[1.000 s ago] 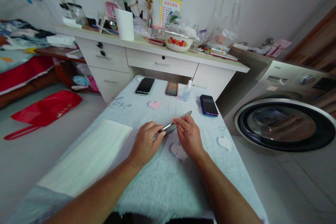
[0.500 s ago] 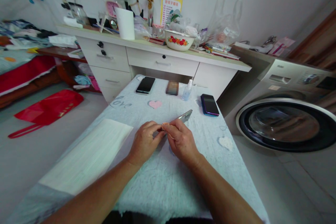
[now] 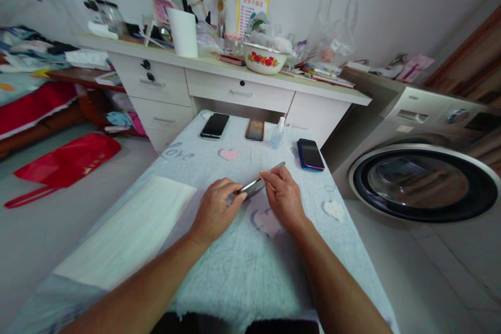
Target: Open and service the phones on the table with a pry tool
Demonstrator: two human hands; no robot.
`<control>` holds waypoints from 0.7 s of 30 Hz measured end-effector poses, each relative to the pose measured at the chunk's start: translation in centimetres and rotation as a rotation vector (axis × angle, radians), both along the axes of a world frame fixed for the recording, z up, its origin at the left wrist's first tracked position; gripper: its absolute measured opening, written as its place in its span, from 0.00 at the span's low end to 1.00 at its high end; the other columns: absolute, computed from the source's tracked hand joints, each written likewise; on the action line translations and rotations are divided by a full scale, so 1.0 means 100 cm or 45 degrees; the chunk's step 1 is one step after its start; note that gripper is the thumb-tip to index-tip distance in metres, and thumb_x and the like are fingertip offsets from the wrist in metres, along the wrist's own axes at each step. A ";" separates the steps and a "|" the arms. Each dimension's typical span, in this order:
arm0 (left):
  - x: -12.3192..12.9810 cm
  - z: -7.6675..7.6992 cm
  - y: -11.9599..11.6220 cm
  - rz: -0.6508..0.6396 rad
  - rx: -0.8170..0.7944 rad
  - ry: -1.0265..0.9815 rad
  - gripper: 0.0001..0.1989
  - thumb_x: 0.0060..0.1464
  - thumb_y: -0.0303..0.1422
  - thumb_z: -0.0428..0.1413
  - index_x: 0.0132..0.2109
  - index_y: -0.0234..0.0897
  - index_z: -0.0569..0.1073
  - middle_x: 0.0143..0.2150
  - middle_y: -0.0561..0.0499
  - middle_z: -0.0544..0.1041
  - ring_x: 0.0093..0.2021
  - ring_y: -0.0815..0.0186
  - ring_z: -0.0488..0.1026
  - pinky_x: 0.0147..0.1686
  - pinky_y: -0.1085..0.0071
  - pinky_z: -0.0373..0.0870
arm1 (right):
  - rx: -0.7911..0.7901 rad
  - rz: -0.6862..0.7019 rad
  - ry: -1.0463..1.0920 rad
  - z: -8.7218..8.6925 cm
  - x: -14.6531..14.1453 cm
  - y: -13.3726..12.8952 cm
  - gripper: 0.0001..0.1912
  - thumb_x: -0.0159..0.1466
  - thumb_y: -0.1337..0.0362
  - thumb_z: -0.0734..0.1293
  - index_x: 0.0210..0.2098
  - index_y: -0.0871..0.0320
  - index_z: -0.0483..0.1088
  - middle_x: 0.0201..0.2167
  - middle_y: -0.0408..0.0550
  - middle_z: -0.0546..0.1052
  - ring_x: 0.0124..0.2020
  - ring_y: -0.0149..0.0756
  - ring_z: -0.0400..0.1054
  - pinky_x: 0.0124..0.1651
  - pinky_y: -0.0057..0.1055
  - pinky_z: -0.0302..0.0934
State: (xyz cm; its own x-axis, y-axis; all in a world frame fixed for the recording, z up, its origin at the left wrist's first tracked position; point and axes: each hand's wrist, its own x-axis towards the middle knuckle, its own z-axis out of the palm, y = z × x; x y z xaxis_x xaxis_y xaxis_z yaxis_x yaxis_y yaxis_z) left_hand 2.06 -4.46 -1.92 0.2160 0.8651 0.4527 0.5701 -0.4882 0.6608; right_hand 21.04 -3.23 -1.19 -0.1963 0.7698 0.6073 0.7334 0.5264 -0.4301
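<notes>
A thin silver-edged phone [image 3: 254,184] is held tilted above the cloth-covered table [image 3: 235,282], its narrow edge facing up. My left hand [image 3: 219,207] is closed on the phone's left end, between thumb and fingers. The fingers of my right hand [image 3: 282,195] are pinched together at the upper edge, right of its middle; whether they grip the edge or something small on it is too small to tell. Behind lie a black-screened phone [image 3: 215,126], a small partly blurred brown item [image 3: 255,130], a clear spray bottle [image 3: 277,134] and a dark purple-edged phone [image 3: 310,155].
A pale rectangular sheet [image 3: 129,232] covers the table's left part. Beyond the table stands a white desk [image 3: 164,93] bearing a floral bowl [image 3: 265,58] and a white roll [image 3: 183,33]. On the right is a washing machine [image 3: 415,115]; a red bag [image 3: 74,162] lies on the floor at left.
My right hand has slid right along the phone's edge, away from my left hand, uncovering more of the phone. My left hand keeps its hold. The view has shifted slightly.
</notes>
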 end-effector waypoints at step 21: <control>-0.005 0.004 0.002 0.001 -0.052 -0.030 0.06 0.57 0.31 0.53 0.38 0.38 0.75 0.34 0.52 0.73 0.39 0.64 0.70 0.41 0.68 0.64 | -0.015 -0.299 0.015 0.003 0.007 0.006 0.13 0.67 0.63 0.61 0.43 0.57 0.77 0.34 0.49 0.73 0.36 0.35 0.69 0.42 0.30 0.63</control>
State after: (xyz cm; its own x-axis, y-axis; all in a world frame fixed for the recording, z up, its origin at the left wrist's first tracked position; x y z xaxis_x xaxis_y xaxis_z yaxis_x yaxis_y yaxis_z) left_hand 1.61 -4.25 -1.54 0.2051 0.8830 0.4222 0.5544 -0.4603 0.6934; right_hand 21.75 -2.59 -0.89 -0.0039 0.8004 0.5995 0.8301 0.3368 -0.4443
